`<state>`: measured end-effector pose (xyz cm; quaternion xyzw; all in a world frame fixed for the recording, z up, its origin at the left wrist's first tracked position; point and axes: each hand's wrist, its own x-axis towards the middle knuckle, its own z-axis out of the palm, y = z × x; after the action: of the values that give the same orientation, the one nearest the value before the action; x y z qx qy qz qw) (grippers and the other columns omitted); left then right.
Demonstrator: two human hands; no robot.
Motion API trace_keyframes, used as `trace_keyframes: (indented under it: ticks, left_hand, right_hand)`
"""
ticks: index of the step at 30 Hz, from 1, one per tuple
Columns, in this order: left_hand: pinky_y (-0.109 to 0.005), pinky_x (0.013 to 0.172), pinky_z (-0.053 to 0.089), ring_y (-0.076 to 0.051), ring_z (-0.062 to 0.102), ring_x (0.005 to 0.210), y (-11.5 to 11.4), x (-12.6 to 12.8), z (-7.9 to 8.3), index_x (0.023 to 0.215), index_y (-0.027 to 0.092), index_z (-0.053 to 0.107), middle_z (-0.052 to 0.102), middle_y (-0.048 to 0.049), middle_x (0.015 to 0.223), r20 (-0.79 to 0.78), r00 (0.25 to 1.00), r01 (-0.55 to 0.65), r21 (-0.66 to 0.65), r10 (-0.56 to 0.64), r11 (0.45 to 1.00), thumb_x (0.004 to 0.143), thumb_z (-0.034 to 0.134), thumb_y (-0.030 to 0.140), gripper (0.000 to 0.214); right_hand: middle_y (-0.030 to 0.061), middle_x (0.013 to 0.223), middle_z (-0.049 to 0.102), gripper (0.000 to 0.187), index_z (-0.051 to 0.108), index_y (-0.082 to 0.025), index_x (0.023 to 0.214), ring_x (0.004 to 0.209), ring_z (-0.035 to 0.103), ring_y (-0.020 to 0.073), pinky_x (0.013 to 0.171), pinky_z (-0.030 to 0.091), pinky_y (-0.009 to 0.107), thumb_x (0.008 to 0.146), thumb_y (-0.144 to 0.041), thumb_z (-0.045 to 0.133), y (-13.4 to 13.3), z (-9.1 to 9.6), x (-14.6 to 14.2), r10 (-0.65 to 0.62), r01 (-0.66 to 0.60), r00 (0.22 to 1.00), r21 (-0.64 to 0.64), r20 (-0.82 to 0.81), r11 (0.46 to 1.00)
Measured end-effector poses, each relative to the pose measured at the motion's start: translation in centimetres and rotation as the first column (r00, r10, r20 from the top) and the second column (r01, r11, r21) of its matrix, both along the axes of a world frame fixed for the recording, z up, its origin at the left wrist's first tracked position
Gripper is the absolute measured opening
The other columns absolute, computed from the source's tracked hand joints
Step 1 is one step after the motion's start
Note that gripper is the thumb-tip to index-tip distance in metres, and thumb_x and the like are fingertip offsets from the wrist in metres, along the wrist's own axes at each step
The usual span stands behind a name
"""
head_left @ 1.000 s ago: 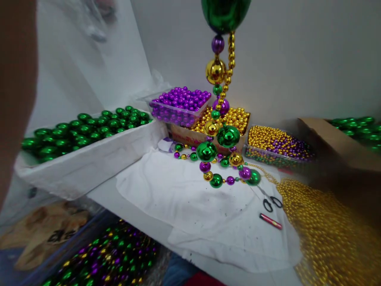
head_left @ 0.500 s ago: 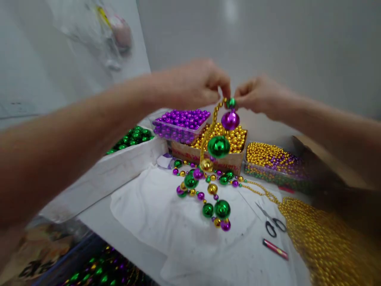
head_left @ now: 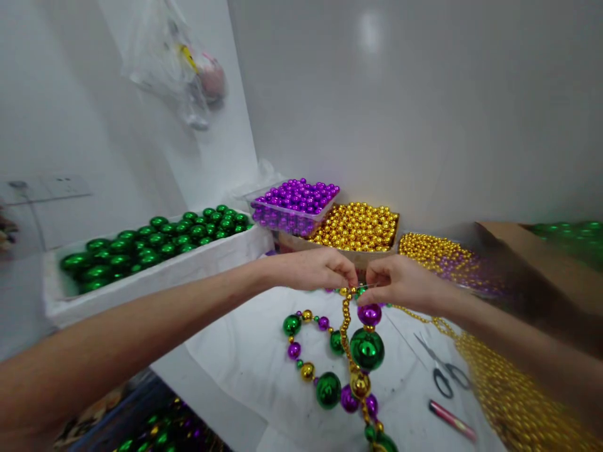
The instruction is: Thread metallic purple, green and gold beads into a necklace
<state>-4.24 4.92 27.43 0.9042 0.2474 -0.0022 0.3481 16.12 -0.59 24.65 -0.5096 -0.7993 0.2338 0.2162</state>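
My left hand (head_left: 325, 269) pinches the end of a bead necklace (head_left: 368, 349), where a string of small gold beads hangs down. Close beside it, my right hand (head_left: 400, 282) is closed on the necklace's other end, just above a purple bead. A thin pale line, thread or needle, spans the gap between my fingertips; I cannot tell which. Below my hands the necklace of green, purple and gold beads hangs and loops over the white cloth (head_left: 235, 339). Small beads right at the fingers are partly hidden.
Green balls fill a white foam box (head_left: 155, 282) at left. Behind are a purple bead tub (head_left: 294, 210), a gold bead box (head_left: 358, 229) and a mixed bead tub (head_left: 436, 254). Scissors (head_left: 443, 370), a red tube (head_left: 452, 419) and piled gold strands (head_left: 513, 376) lie right.
Both hands have come down in front of the bead boxes, still close together. The hanging necklace has lowered, and more of it rests on the cloth. The camera view has shifted.
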Motion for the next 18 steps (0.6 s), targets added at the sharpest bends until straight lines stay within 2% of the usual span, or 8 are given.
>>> trace_keyframes:
  ticks: [2, 4, 6, 9, 11, 13, 15, 18]
  left_hand:
    - [-0.022, 0.054, 0.033, -0.009, 0.042, 0.058, -0.1, 0.0, 0.5, 0.091, 0.016, 0.064, 0.055, 0.0009, 0.068, 0.013, 1.0, -0.021, -0.019, 0.021, 1.0, 0.077, 0.051, 0.025, 0.021]
    - [-0.022, 0.055, 0.033, -0.009, 0.044, 0.061, -0.3, -0.2, 2.3, 0.09, 0.016, 0.064, 0.057, 0.0004, 0.071, 0.078, 0.995, -0.066, -0.007, 0.066, 0.998, 0.077, 0.052, 0.026, 0.02]
    - [-0.021, 0.056, 0.034, -0.009, 0.045, 0.062, -0.9, -0.4, 5.3, 0.089, 0.015, 0.062, 0.058, 0.0, 0.074, 0.203, 0.971, -0.142, 0.054, 0.128, 0.988, 0.079, 0.051, 0.027, 0.019]
    - [-0.021, 0.054, 0.032, -0.008, 0.042, 0.057, -2.5, -0.8, 10.3, 0.094, 0.014, 0.058, 0.055, 0.0015, 0.068, 0.397, 0.9, -0.287, 0.234, 0.178, 0.929, 0.081, 0.048, 0.027, 0.021]
    - [-0.021, 0.052, 0.03, -0.007, 0.039, 0.053, -3.9, -1.0, 12.7, 0.097, 0.014, 0.056, 0.05, 0.0036, 0.061, 0.477, 0.863, -0.374, 0.382, 0.167, 0.845, 0.083, 0.045, 0.026, 0.022]
    - [-0.021, 0.052, 0.028, -0.008, 0.037, 0.051, -4.8, -1.0, 13.7, 0.102, 0.013, 0.054, 0.045, 0.0053, 0.055, 0.508, 0.849, -0.431, 0.504, 0.147, 0.748, 0.085, 0.044, 0.025, 0.024]
    - [-0.022, 0.053, 0.028, -0.009, 0.039, 0.05, -5.0, -0.8, 13.4, 0.111, 0.014, 0.051, 0.044, 0.006, 0.053, 0.487, 0.865, -0.424, 0.575, 0.124, 0.7, 0.085, 0.043, 0.024, 0.029]
    - [-0.023, 0.057, 0.031, -0.011, 0.044, 0.055, -4.5, -0.5, 11.8, 0.119, 0.017, 0.05, 0.052, 0.0038, 0.059, 0.376, 0.925, -0.303, 0.628, 0.061, 0.717, 0.087, 0.04, 0.022, 0.034]
  right_hand:
    - [-0.0013, 0.059, 0.057, 0.024, 0.06, -0.02, 0.068, 0.053, 0.046, 0.0098, 0.049, 0.024, 0.026, 0.074, -0.043, 0.066, -0.5, 0.6, -0.2, -0.097, 0.059, 0.984, 0.237, 0.152, 0.97]
    - [-0.0007, 0.06, 0.058, 0.019, 0.061, -0.02, 0.07, 0.054, 0.047, 0.0102, 0.051, 0.023, 0.027, 0.079, -0.038, 0.061, -0.6, 2.6, -0.3, -0.176, 0.042, 0.951, 0.455, 0.255, 0.89]
    - [0.0006, 0.06, 0.059, 0.019, 0.062, -0.02, 0.07, 0.055, 0.047, 0.0107, 0.053, 0.023, 0.028, 0.082, -0.034, 0.057, -0.4, 6.0, -0.4, -0.242, 0.004, 0.926, 0.634, 0.289, 0.773]
    - [0.0005, 0.057, 0.058, 0.024, 0.066, -0.02, 0.068, 0.053, 0.045, 0.0101, 0.053, 0.025, 0.028, 0.084, -0.034, 0.055, -0.4, 11.7, -1.0, -0.269, 0.046, 0.95, 0.778, 0.161, 0.627]
    - [-0.0009, 0.056, 0.058, 0.025, 0.07, -0.022, 0.07, 0.052, 0.045, 0.0095, 0.052, 0.027, 0.027, 0.083, -0.038, 0.056, -0.5, 14.4, -1.5, -0.192, 0.116, 0.981, 0.762, 0.011, 0.637]
    - [-0.0014, 0.06, 0.061, 0.024, 0.073, -0.022, 0.074, 0.055, 0.047, 0.0099, 0.052, 0.031, 0.025, 0.082, -0.039, 0.057, -0.5, 15.3, -1.8, -0.093, 0.141, 0.99, 0.689, -0.106, 0.711]
    - [-0.001, 0.068, 0.065, 0.023, 0.074, -0.023, 0.082, 0.06, 0.051, 0.011, 0.056, 0.035, 0.025, 0.081, -0.038, 0.057, -0.1, 14.7, -1.6, -0.023, 0.122, 0.985, 0.596, -0.172, 0.794]
    - [-0.0006, 0.076, 0.068, 0.021, 0.074, -0.023, 0.087, 0.065, 0.054, 0.0124, 0.061, 0.039, 0.026, 0.079, -0.034, 0.057, 0.5, 12.2, -0.8, 0.043, 0.06, 0.974, 0.435, -0.223, 0.899]
